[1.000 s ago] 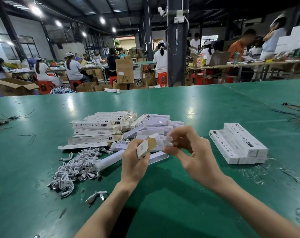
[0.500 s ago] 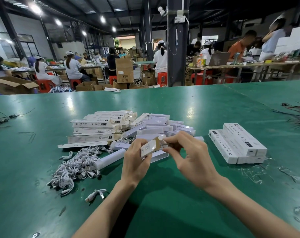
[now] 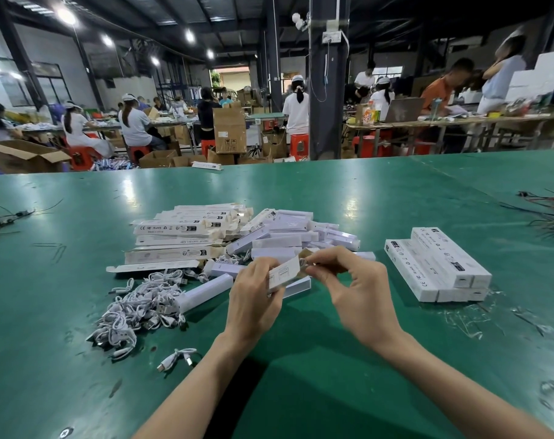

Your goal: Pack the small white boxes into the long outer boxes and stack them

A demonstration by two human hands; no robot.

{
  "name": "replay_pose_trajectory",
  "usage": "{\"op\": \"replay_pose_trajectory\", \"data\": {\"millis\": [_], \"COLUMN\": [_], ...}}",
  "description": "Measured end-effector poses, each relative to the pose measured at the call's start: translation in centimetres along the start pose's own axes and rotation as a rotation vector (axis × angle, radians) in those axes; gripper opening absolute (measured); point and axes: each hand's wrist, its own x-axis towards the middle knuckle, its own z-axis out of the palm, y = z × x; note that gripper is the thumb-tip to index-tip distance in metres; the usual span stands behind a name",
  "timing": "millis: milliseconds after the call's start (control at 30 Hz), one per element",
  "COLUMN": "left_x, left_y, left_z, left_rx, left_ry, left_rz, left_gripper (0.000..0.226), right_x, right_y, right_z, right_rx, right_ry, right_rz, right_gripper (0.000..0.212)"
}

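Our left hand (image 3: 253,299) grips a small white cardboard box (image 3: 283,274), fingers curled round it. We hold it over the green table top (image 3: 301,391), just in front of the loose heap of long white printed cartons (image 3: 174,229). Our right hand (image 3: 361,293) pinches the box's open brown end between thumb and forefinger. Right of the heap, well apart: neat stack of closed long cartons (image 3: 437,267). Front-left of the heap, touching it: tangled white cables (image 3: 136,308).
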Motion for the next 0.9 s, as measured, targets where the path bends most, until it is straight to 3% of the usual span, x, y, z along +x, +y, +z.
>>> {"op": "replay_pose_trajectory", "data": {"millis": [167,367,533,900], "left_x": [0.1,0.1,0.1,0.1], "left_y": [-0.1,-0.2,0.0,0.1], "left_z": [0.0,0.1,-0.4,-0.6], "left_rx": [-0.016,-0.042,-0.052,-0.041], "left_ry": [-0.003,0.000,-0.024,-0.079], "left_rz": [-0.003,-0.035,0.002,0.020], "left_gripper": [0.031,0.029,0.027,0.024], "right_x": [0.3,0.4,0.8,1.0], "right_y": [-0.1,0.5,0.6,1.3], "right_z": [-0.2,-0.5,-0.7,-1.1], "right_rx": [0.015,-0.109,-0.055,-0.173], "right_ry": [-0.019,-0.061,-0.088,-0.134], "right_rz": [0.007,-0.207,-0.069,-0.171], "right_gripper": [0.028,0.024,0.025,0.007]}}
